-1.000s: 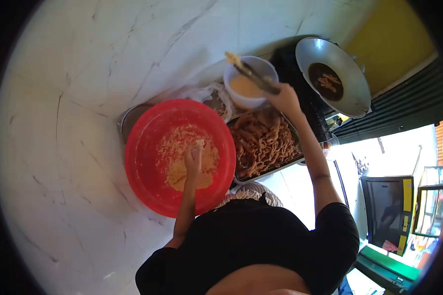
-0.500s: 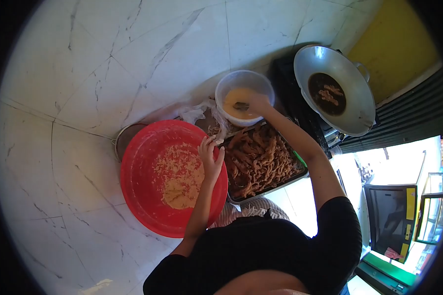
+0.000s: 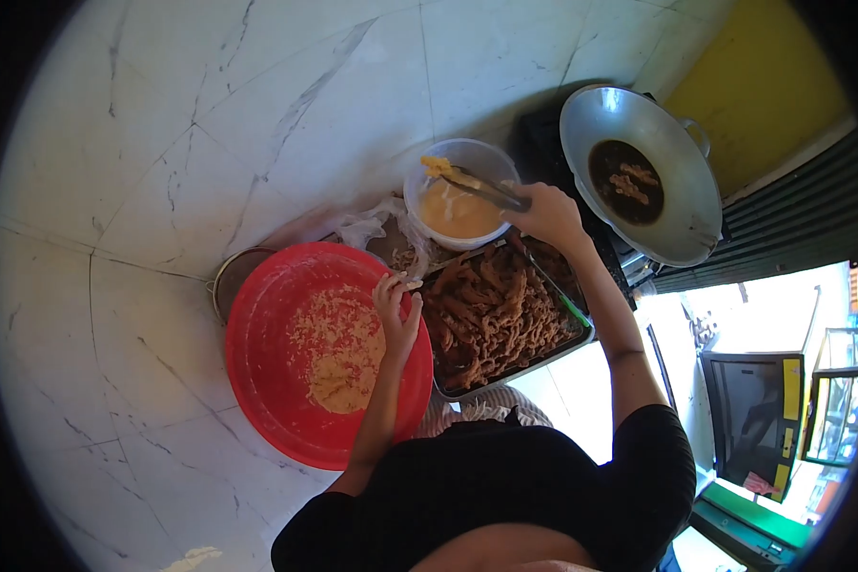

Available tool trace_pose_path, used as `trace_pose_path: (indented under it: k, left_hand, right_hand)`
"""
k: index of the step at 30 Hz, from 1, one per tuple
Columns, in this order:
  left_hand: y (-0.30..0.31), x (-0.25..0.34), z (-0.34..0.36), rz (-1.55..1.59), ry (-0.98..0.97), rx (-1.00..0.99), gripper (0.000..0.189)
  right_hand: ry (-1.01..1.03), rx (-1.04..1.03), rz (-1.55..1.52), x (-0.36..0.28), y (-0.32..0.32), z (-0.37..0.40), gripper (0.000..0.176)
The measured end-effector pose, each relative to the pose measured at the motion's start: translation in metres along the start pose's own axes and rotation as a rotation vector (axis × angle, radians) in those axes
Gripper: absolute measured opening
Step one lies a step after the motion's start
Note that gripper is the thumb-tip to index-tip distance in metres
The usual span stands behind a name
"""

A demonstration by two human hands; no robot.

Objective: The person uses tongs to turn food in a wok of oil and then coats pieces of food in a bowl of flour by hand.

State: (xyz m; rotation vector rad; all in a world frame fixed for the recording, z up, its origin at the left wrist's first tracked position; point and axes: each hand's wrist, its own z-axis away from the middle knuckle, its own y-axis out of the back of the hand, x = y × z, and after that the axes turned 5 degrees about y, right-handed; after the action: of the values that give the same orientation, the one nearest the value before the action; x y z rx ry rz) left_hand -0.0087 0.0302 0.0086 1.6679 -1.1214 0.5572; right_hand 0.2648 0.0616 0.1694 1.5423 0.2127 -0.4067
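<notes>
My right hand [image 3: 549, 215] is closed around a pair of tongs [image 3: 494, 193]. Their tips hold a yellow, batter-coated piece of food [image 3: 438, 168] over the clear plastic bowl [image 3: 417, 195], which contains pale orange liquid batter [image 3: 462, 217]. Above the right rim of a red basin [image 3: 262, 367], my left hand [image 3: 395, 319] is open with its fingers apart, and whitish matter coats some fingertips. Crumbly, pale yellow flour mix [image 3: 338, 348] lies in that basin. Beside the left hand is a dark tray [image 3: 448, 396] heaped with brown strips of food [image 3: 496, 315].
A large metal wok [image 3: 682, 172] on a black stove [image 3: 543, 143] holds dark oil and several browned pieces. A crumpled plastic bag [image 3: 364, 225] lies between basin and bowl. A green-handled utensil [image 3: 574, 310] rests across the tray. The tiled wall [image 3: 286, 86] stands behind.
My right hand has drawn back out of the bowl, toward the tray. The tongs now show above the batter with a coated piece in their tips. My left hand remains over the basin.
</notes>
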Motion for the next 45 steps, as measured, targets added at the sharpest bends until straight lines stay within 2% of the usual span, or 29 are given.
trace_pose_path:
  k: [9,11,12,15,19,24,26,28,30,33,35,37,39,41,45]
  left_hand:
    - [-0.001,-0.003,0.000,-0.006,-0.007,0.012,0.020]
    - [-0.001,-0.002,0.000,-0.003,0.004,0.009,0.019]
    - [-0.001,-0.002,0.001,-0.002,0.002,0.007,0.019]
    - [-0.001,-0.003,0.000,-0.010,0.001,0.012,0.019]
    - [-0.001,-0.004,0.002,-0.006,-0.010,0.004,0.018]
    - [-0.002,-0.003,0.001,-0.001,-0.013,0.008,0.018]
    - [-0.002,-0.003,0.001,0.003,-0.005,0.006,0.018]
    - [0.000,-0.002,0.000,0.004,-0.009,-0.005,0.018]
    - [0.001,0.000,0.000,0.007,-0.011,-0.010,0.018]
    - [0.003,0.004,-0.001,0.003,0.002,-0.006,0.018]
    - [0.009,0.007,-0.001,-0.060,-0.025,-0.041,0.019]
    - [0.019,0.017,0.000,-0.012,0.009,-0.062,0.019]
    - [0.029,0.017,0.011,0.025,0.053,-0.074,0.020]
    - [0.039,0.011,0.027,0.228,0.144,-0.043,0.021]
    - [0.091,-0.009,0.061,0.172,0.168,-0.012,0.022]
  right_hand:
    - [0.008,0.034,-0.170,0.009,-0.010,0.013,0.049]
    - [-0.146,0.055,-0.216,0.009,-0.013,0.009,0.048]
    - [-0.148,0.057,-0.217,0.007,-0.017,0.011,0.048]
    - [0.051,-0.064,-0.093,0.003,-0.038,0.024,0.046]
    - [0.005,0.064,-0.170,0.016,-0.039,0.017,0.046]
    - [-0.011,0.065,-0.142,0.011,-0.039,0.026,0.045]
    - [0.068,0.037,-0.124,0.007,-0.042,0.033,0.042]
    - [0.023,0.065,-0.155,0.009,-0.040,0.029,0.042]
    - [-0.108,0.138,-0.201,0.009,-0.038,0.026,0.041]
    - [0.002,0.111,-0.130,0.005,-0.046,0.034,0.041]
    - [0.072,0.080,-0.080,0.000,-0.047,0.036,0.041]
    - [-0.067,0.142,-0.143,-0.002,-0.043,0.029,0.042]
    - [-0.041,0.132,-0.123,-0.012,-0.041,0.035,0.042]
    - [0.010,0.093,-0.089,-0.031,-0.037,0.042,0.045]
    - [0.147,0.123,-0.090,-0.061,-0.040,0.049,0.046]
